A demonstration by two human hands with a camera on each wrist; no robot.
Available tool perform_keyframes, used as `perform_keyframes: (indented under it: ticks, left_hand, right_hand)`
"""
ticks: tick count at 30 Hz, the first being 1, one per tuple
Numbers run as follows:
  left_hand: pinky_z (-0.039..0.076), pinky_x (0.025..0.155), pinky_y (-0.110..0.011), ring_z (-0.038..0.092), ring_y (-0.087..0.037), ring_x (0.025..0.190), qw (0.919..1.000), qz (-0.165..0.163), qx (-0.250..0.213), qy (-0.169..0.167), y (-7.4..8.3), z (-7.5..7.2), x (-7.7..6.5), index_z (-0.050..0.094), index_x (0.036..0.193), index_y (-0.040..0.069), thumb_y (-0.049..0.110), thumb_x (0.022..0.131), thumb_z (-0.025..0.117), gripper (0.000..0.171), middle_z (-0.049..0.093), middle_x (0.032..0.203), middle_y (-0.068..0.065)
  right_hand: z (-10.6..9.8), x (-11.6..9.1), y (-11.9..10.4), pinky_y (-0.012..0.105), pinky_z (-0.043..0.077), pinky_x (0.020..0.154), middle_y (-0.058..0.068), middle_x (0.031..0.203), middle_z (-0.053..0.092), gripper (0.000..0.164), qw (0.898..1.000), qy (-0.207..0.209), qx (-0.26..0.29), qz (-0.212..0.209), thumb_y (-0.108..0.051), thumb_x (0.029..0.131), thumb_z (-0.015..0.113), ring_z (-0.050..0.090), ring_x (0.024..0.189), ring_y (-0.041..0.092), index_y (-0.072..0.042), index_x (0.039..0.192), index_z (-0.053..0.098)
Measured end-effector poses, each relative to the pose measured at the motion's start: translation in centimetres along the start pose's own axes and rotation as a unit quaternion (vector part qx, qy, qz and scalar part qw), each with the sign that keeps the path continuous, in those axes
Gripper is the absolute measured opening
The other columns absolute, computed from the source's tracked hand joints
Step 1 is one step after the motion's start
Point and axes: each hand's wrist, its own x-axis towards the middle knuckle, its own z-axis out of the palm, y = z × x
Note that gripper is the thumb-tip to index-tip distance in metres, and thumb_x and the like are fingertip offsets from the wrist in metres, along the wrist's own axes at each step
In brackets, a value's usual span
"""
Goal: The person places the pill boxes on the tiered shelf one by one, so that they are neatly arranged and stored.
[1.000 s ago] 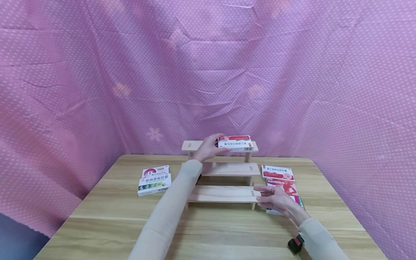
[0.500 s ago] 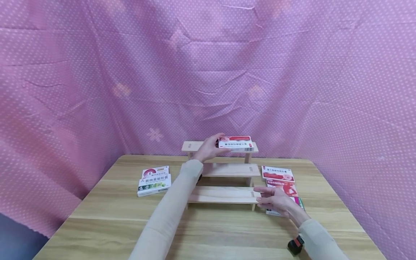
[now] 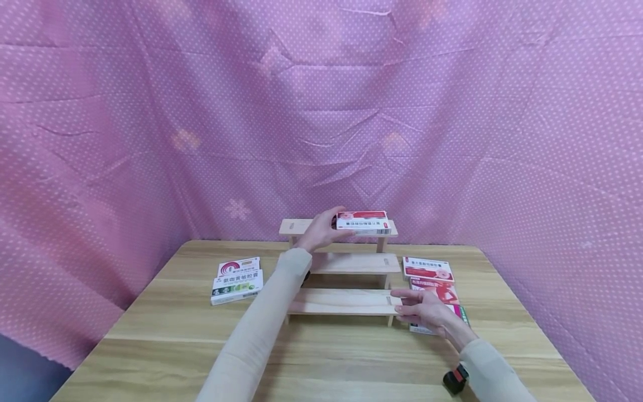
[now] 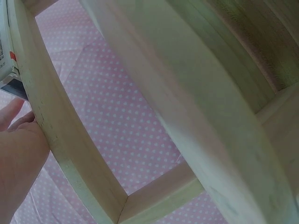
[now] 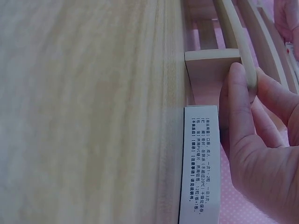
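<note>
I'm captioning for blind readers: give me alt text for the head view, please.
A person's left hand holds a red-and-white box at the top tier of a wooden rack, while the right hand grips the right end of the bottom tier. More boxes lie on the table to either side, before a pink dotted cloth.

Soft light leaves faint shadows on the tabletop (image 3: 150, 335), whose grain blurs in the right wrist view.
</note>
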Motion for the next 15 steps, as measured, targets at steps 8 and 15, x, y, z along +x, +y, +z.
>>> perform_keyframes:
  ticks: [8,15]
  left_hand:
    - [0.046,0.108,-0.040,0.057,-0.023,0.120,1.0000,-0.002,0.004,0.000,0.00,0.13,0.03,0.044,0.146,0.015,0.040,0.082,0.078,0.076,0.059,0.134,-0.007]
    - [0.041,0.114,-0.042,0.050,-0.029,0.132,0.9999,-0.008,-0.008,-0.001,-0.03,-0.18,-0.41,0.033,0.152,0.013,0.038,0.080,0.080,0.090,0.050,0.146,-0.011]
  right_hand:
    - [-0.06,0.06,0.12,0.038,0.059,0.089,0.012,0.112,0.055,0.052,1.000,0.010,-0.007,0.003,-0.006,0.091,0.067,0.068,0.093,0.018,0.001,0.140,0.050]
    - [-0.02,0.03,0.18,0.039,0.059,0.090,0.014,0.115,0.056,0.055,1.000,0.015,-0.007,0.003,-0.006,0.088,0.070,0.068,0.093,0.018,0.000,0.140,0.051]
